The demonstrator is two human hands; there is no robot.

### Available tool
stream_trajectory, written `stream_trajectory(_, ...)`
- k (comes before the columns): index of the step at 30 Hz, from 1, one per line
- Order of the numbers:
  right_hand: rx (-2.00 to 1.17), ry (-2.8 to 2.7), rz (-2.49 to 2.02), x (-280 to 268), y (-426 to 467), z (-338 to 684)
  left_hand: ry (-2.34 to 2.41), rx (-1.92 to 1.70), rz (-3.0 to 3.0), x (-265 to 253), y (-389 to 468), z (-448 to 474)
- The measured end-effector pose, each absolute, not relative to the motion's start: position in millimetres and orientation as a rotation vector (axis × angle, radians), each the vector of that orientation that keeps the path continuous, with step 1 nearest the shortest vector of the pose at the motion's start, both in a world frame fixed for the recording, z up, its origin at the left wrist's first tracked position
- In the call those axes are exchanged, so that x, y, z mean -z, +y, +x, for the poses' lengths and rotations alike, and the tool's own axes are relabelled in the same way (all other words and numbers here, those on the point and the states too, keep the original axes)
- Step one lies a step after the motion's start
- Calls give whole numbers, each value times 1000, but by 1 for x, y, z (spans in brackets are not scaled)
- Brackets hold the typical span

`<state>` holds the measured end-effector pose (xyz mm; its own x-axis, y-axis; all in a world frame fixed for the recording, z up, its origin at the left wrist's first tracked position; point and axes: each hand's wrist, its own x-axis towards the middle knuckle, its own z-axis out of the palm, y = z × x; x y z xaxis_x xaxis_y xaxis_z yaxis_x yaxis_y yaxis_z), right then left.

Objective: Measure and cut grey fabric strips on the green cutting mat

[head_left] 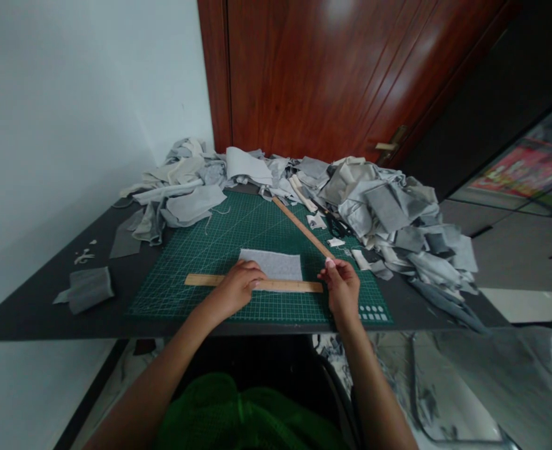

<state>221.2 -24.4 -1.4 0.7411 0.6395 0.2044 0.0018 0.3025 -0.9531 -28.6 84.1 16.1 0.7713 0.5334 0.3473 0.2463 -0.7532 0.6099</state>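
Note:
A pale grey rectangle of fabric (282, 264) lies on a green cutting mat (219, 234). A wooden ruler (299, 286) crosses its near edge from left to right. My left hand (233, 287) presses on that ruler, with fingers together at the fabric's left part. By the ruler's right end, my right hand (344, 289) is closed, thumb against the fingers. A second wooden ruler (301, 226) slants from the mat's far edge to the thumb of this hand. Whether the right fingers grip its end or some small thing, I cannot tell.
A big heap of grey and white fabric pieces (388, 206) fills the right; another fabric pile (186, 181) lies at the back left. Black-handled scissors (336, 226) lie beside the right heap. A folded grey scrap (90, 289) lies far left. Behind stands a brown door (304, 75).

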Motion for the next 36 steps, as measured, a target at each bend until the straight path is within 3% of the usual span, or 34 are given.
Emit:
stream_trajectory(14,-193,-811,-1414,-10,-42,191,668,-767,2394,-8,86,-26)
stream_trajectory(29,-287,-730,-1507,-7,-45,214,664,-759,2353,-5,85,-26)
stream_trajectory(36,-347,-1252,-1446,-20,-52,174,694,-695,2353,-8,85,-26)
